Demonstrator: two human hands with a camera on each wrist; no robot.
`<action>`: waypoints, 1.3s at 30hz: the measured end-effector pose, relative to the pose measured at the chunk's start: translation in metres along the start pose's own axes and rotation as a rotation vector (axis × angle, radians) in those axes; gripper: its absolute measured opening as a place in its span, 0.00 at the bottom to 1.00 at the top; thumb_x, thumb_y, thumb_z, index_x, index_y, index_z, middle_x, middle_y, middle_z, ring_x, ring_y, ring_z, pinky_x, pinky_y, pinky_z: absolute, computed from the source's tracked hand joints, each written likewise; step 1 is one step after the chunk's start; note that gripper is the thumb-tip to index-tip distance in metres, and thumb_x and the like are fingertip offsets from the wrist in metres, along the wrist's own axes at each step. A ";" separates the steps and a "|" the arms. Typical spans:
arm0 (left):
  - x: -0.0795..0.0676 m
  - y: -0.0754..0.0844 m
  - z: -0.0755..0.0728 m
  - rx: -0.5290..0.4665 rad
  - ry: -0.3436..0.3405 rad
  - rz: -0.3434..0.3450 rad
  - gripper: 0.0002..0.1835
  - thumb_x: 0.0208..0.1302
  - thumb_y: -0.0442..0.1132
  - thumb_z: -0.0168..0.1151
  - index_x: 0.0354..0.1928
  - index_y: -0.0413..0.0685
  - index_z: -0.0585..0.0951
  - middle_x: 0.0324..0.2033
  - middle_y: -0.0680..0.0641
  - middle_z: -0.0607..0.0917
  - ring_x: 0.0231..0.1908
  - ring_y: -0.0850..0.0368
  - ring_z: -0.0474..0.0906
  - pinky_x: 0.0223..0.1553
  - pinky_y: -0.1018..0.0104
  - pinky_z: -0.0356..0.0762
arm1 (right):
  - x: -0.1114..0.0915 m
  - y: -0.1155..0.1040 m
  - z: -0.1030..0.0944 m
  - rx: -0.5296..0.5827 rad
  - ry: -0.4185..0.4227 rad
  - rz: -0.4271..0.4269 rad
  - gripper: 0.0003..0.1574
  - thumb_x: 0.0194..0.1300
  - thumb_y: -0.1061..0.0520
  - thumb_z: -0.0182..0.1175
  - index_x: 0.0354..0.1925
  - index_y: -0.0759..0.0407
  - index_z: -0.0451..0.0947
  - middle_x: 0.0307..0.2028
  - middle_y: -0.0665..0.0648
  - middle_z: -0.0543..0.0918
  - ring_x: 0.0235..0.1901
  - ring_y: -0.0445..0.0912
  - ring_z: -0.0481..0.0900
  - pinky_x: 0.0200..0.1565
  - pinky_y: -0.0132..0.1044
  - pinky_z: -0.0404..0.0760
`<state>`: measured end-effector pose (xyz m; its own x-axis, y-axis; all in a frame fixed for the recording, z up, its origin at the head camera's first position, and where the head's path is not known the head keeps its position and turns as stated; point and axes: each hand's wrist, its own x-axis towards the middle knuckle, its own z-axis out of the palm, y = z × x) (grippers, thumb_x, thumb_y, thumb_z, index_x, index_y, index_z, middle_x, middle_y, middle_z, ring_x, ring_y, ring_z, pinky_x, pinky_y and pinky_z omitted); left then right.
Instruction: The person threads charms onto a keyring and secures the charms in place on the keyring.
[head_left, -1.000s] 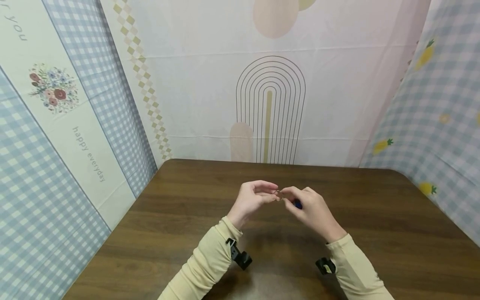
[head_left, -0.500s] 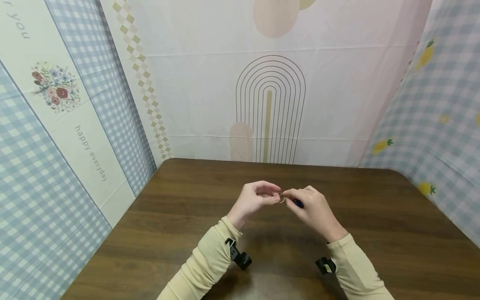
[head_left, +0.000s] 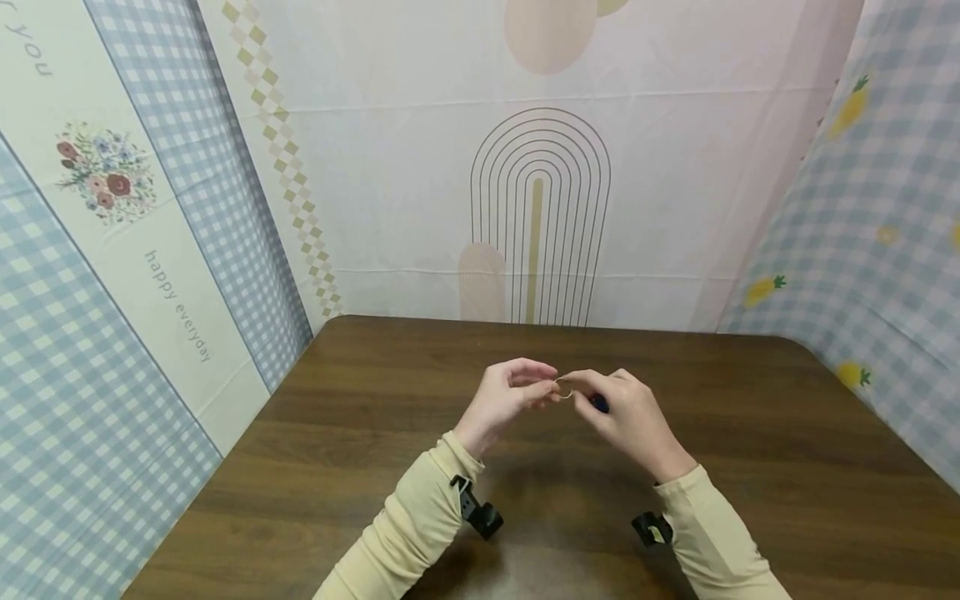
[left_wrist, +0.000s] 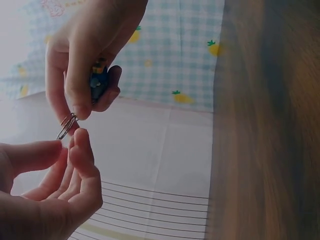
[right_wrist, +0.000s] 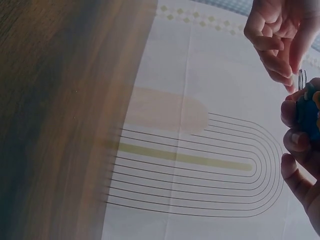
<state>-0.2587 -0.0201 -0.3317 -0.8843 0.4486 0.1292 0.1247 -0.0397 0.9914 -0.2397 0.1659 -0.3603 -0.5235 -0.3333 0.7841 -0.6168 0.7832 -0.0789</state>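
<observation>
A metal split key ring (left_wrist: 66,126) is held up between both hands above the table. My left hand (head_left: 510,390) pinches one side of the ring between thumb and fingertips. On the opposite side, my right hand (head_left: 626,417) pinches it with thumb and forefinger. The ring's coils look slightly spread in the left wrist view. A small blue figure with yellow parts (right_wrist: 309,112), like a keychain charm, sits in my right hand, with the other fingers curled round it. Only a dark blue bit of it shows in the head view.
The brown wooden table (head_left: 360,483) lies under both hands. A white patterned cloth (head_left: 405,208) hangs behind its far edge. Blue checked cloths hang on the left (head_left: 45,308) and right (head_left: 885,275). Black camera mounts (head_left: 480,508) are strapped to both sleeved wrists.
The ring has turned between the fingertips and now spans the gap between the two hands. My right hand has shifted slightly to the right; the left has hardly moved.
</observation>
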 end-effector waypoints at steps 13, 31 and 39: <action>0.015 -0.018 0.001 0.085 0.003 0.037 0.11 0.55 0.30 0.61 0.41 0.35 0.80 0.36 0.32 0.83 0.30 0.55 0.82 0.37 0.65 0.80 | 0.001 0.009 0.001 0.002 -0.018 -0.033 0.10 0.47 0.62 0.63 0.32 0.52 0.80 0.20 0.43 0.80 0.21 0.37 0.69 0.27 0.30 0.69; 0.009 0.001 0.010 0.175 0.130 0.113 0.10 0.55 0.30 0.60 0.40 0.33 0.80 0.38 0.34 0.83 0.33 0.54 0.80 0.35 0.67 0.77 | 0.001 0.015 0.002 -0.007 -0.014 -0.003 0.15 0.48 0.61 0.63 0.38 0.49 0.78 0.17 0.42 0.79 0.21 0.37 0.68 0.26 0.30 0.68; 0.026 -0.022 0.009 0.238 0.150 0.164 0.08 0.53 0.30 0.62 0.37 0.37 0.80 0.35 0.38 0.84 0.32 0.55 0.81 0.31 0.73 0.76 | 0.006 0.021 0.003 -0.006 0.017 -0.149 0.10 0.47 0.64 0.60 0.31 0.54 0.80 0.17 0.43 0.78 0.18 0.35 0.67 0.27 0.30 0.68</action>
<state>-0.2800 0.0007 -0.3504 -0.8979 0.3158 0.3065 0.3575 0.1174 0.9265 -0.2573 0.1789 -0.3593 -0.4159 -0.4372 0.7974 -0.6833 0.7288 0.0431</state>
